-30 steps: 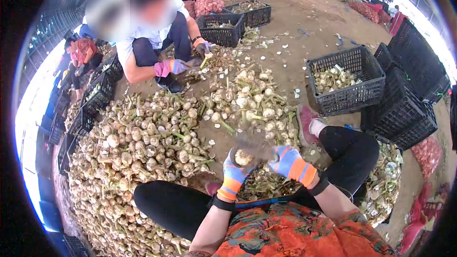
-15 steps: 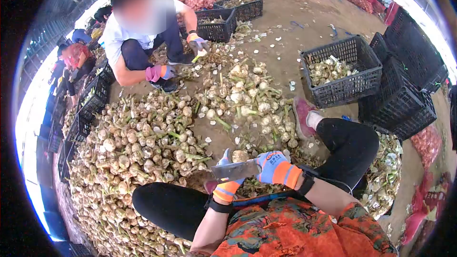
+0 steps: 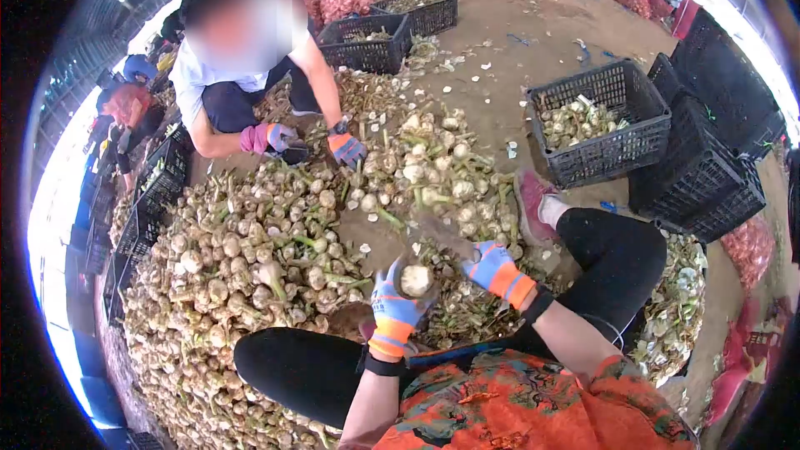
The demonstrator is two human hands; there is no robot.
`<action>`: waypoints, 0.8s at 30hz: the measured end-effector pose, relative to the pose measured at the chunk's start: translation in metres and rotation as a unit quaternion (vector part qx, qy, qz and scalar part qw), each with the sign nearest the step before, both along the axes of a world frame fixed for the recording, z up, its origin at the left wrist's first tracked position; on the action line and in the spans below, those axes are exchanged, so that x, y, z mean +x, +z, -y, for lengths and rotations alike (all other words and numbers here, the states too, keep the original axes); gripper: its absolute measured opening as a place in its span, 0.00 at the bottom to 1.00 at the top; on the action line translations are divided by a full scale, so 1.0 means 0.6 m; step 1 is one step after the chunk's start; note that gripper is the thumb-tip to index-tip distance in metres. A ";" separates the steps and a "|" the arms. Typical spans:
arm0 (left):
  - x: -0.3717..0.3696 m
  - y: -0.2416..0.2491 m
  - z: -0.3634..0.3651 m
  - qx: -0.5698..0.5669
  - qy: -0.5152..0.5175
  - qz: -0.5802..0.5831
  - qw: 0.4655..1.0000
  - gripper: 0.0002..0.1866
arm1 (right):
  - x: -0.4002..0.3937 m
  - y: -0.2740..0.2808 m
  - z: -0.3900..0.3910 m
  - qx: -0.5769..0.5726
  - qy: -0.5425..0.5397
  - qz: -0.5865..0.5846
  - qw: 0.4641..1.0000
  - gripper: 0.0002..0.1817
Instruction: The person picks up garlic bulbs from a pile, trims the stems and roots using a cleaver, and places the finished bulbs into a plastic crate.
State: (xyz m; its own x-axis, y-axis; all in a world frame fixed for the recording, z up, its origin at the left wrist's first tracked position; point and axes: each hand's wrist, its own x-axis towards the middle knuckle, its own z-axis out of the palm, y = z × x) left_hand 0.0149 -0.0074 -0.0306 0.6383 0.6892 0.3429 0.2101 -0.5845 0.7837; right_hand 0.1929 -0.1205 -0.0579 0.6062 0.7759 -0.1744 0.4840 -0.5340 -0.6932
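Observation:
My left hand (image 3: 397,307), in a blue and orange glove, is wrapped round a pale garlic bulb (image 3: 415,281) whose flat cut face shows. To its right my right hand (image 3: 497,273), gloved alike, is closed on the handle of a knife (image 3: 448,237). The blade points up and left, blurred, apart from the bulb. Both hands are above the ground between my bent legs. Left of them lies a large garlic pile (image 3: 242,271), with more bulbs (image 3: 442,154) in front of me.
Across the pile squats a person (image 3: 250,75) with gloved hands among the garlic. A black crate (image 3: 604,154) holding bulbs stands at the right, beside stacked crates (image 3: 700,175). More crates (image 3: 367,50) stand behind, and net sacks (image 3: 746,250) lie far right.
My hands have moved apart. The knife has swung up and away from my left hand, exposing the bulb. The other person's hand has reached down to the pile.

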 end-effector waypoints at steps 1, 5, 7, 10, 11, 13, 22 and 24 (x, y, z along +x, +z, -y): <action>0.001 -0.003 0.000 -0.013 0.046 -0.031 0.998 0.32 | -0.013 0.023 -0.002 0.009 -0.013 0.009 1.000 0.22; 0.007 -0.034 -0.012 -0.456 0.005 0.201 0.867 0.13 | -0.048 -0.032 0.005 0.142 -0.043 -0.122 0.981 0.18; -0.002 -0.044 -0.021 -0.697 -0.011 0.312 0.646 0.03 | -0.062 -0.033 0.006 0.270 0.019 -0.301 0.915 0.05; -0.003 -0.036 -0.016 -0.727 -0.057 0.349 0.589 0.03 | -0.071 0.019 0.009 0.145 0.058 -0.206 0.966 0.06; 0.000 -0.021 -0.012 -0.763 -0.052 0.369 0.529 0.02 | -0.076 0.012 0.009 0.170 0.060 -0.151 0.972 0.08; 0.006 -0.021 -0.008 -0.763 -0.039 0.380 0.521 0.03 | -0.079 0.020 0.006 0.197 0.074 -0.109 0.971 0.11; 0.021 0.011 0.033 -0.718 -0.027 0.342 0.605 0.12 | -0.078 0.036 -0.002 0.217 0.154 -0.025 0.964 0.13; 0.022 0.007 0.031 -0.712 -0.038 0.343 0.611 0.12 | -0.077 0.028 -0.003 0.210 0.141 -0.041 0.967 0.14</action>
State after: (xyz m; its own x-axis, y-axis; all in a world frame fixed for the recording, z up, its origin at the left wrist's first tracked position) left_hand 0.0283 -0.0260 -0.0262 0.7300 0.5778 -0.3651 -0.4393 0.8058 0.3971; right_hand 0.1467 -0.1187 -0.0411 0.3571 0.9214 0.1536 0.5044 -0.0518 -0.8619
